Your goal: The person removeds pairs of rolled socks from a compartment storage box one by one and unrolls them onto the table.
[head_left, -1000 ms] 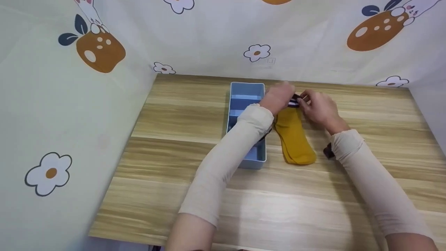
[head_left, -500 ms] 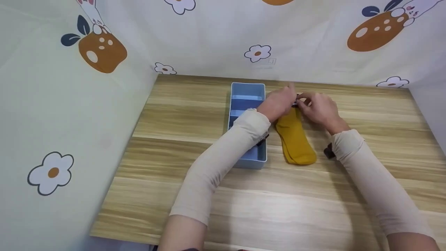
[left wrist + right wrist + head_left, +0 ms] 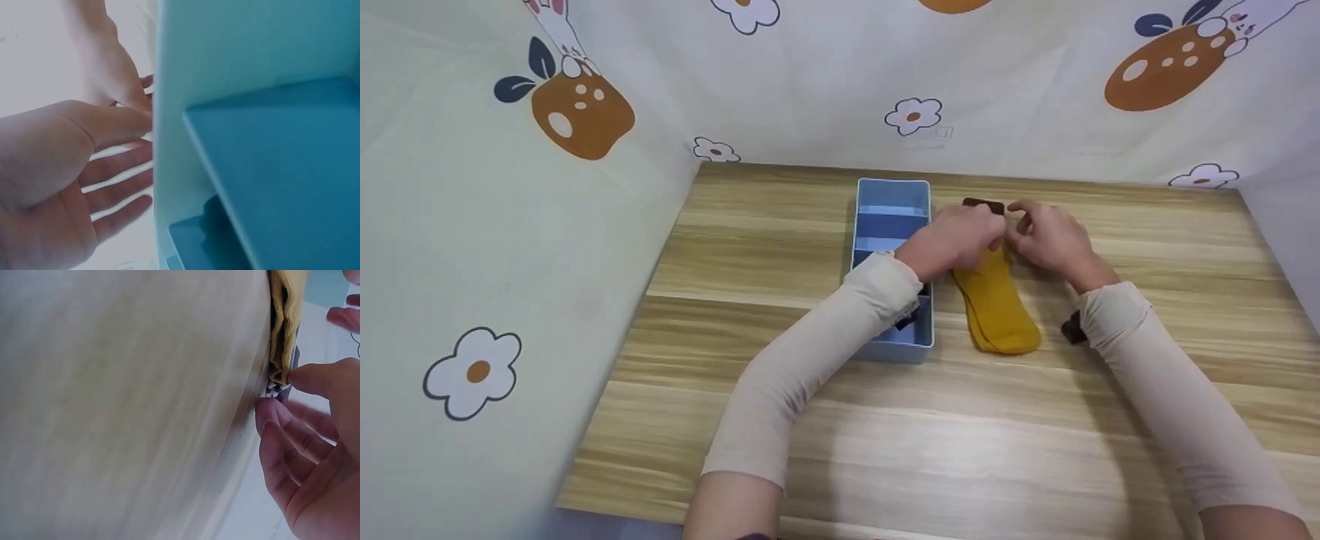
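Observation:
A pair of mustard-yellow socks (image 3: 999, 307) lies flat on the table, toes toward me, with a dark end (image 3: 984, 204) at the far side. In the head view my left hand (image 3: 956, 236) lies over their upper part, hiding some of it. The left wrist view shows this hand with fingers extended and spread. My right hand (image 3: 1050, 236) is at the right edge of the far end, thumb and forefinger parted. From the right wrist, its thumb (image 3: 312, 377) is right at the layered yellow edge, beside a small black-and-white patch.
Left of the socks stands a blue divided box (image 3: 894, 196), with my left forearm crossing above it. Something dark (image 3: 216, 225) shows in one compartment. A patterned cloth wall (image 3: 810, 90) rises behind the wooden table (image 3: 735, 360).
My left hand has moved down toward me over the socks, uncovering their dark far end. The right hand stays near the same spot, its thumb and forefinger now parted.

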Motion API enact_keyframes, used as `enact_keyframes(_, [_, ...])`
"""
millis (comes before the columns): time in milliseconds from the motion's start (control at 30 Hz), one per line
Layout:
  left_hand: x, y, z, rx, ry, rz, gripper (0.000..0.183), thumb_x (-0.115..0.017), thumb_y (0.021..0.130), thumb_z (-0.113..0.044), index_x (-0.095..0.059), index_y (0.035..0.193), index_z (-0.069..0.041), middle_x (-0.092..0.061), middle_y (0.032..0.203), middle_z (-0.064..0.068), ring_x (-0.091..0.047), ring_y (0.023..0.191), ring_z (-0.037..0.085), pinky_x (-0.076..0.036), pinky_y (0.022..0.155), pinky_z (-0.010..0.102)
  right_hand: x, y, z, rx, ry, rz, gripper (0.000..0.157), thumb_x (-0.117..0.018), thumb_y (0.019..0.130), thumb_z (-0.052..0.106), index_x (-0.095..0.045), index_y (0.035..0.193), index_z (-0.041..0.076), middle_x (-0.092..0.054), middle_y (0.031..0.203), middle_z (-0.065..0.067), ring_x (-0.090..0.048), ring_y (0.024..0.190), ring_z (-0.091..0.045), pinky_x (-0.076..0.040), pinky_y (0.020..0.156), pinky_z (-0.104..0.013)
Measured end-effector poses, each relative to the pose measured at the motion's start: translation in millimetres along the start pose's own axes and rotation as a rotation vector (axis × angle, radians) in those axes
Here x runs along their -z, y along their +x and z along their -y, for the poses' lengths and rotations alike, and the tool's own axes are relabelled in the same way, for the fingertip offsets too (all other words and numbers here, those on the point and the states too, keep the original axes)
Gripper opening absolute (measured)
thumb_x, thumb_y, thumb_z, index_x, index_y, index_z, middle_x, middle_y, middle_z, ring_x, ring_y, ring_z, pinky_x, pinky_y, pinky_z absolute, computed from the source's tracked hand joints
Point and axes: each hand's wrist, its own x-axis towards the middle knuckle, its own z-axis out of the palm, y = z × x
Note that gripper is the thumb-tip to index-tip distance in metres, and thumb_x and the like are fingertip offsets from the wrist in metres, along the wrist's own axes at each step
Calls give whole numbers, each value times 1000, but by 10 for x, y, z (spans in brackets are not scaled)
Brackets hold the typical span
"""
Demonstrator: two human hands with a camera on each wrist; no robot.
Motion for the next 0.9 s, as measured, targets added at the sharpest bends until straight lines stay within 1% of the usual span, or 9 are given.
enact_keyframes(33, [-6, -15, -5, -34, -6, 1, 24, -69, 103, -15, -73, 126, -18, -69, 116, 1, -61, 104, 18, -56, 92, 29, 7, -5, 0, -11, 1, 9, 45, -67, 100, 25, -66, 139, 3, -79, 100, -17, -72, 88, -32, -53, 76, -46])
enact_keyframes(100, [-25, -47, -23, -89, -33, 24, 23, -72, 102, -15, -73, 126, -18, -71, 119, 1, -61, 106, 17, -56, 96, 28, 16, -13, 2, -31, 11, 26, 47, -69, 100, 28, -65, 139, 1, -79, 102, -18, -72, 90, -32, -53, 75, -43])
enact_keyframes(200, [-56, -87, -43, -152, -76, 82, 23, -77, 102, -18, -72, 124, -17, -71, 120, 1, -61, 110, 17, -55, 100, 27, 19, -15, 4, -52, 24, 40, 50, -71, 102, 37, -68, 135, 0, -79, 102, -18, -72, 87, -30, -50, 70, -37])
enact_keyframes(267, [-76, -99, -48, -171, -100, 121, 24, -79, 101, -20, -73, 124, -17, -71, 122, 2, -61, 111, 17, -54, 102, 28, 13, -11, 6, -56, 35, 46, 53, -72, 102, 45, -70, 132, 1, -79, 100, -18, -71, 84, -27, -49, 67, -34])
enact_keyframes(333, [-100, -102, -49, -186, -108, 144, 24, -80, 100, -21, -74, 123, -16, -71, 123, 2, -62, 111, 17, -55, 102, 28, 7, -11, 11, -58, 37, 51, 54, -73, 101, 48, -72, 130, 3, -78, 97, -16, -68, 80, -25, -48, 65, -34])
enact_keyframes(500, [-174, -101, -43, -218, -79, 185, 21, -82, 98, -18, -77, 118, -14, -74, 119, 2, -63, 108, 18, -56, 99, 30, -2, -21, 39, -69, 37, 66, 51, -76, 99, 50, -76, 126, 7, -77, 95, -11, -65, 81, -24, -46, 65, -35])
enact_keyframes(633, [-218, -94, -50, -230, -51, 189, 20, -79, 99, -14, -78, 119, -13, -74, 118, 3, -64, 105, 19, -57, 99, 30, -5, -21, 57, -75, 55, 73, 47, -78, 98, 46, -77, 124, 6, -79, 100, -13, -67, 86, -25, -47, 68, -35])
enact_keyframes(733, [-235, -85, -53, -241, -48, 179, 18, -79, 99, -12, -78, 118, -12, -74, 115, 3, -63, 103, 19, -57, 98, 29, -8, -20, 66, -72, 73, 75, 44, -78, 98, 41, -77, 123, 5, -79, 102, -15, -67, 85, -25, -48, 68, -34])
enact_keyframes(900, [-248, -83, -52, -259, -36, 160, 10, -79, 98, -12, -79, 108, -10, -70, 101, 3, -62, 93, 19, -55, 86, 28, -13, -24, 68, -64, 85, 36, 34, -80, 98, 34, -78, 116, 6, -81, 101, -14, -68, 84, -23, -49, 69, -33])
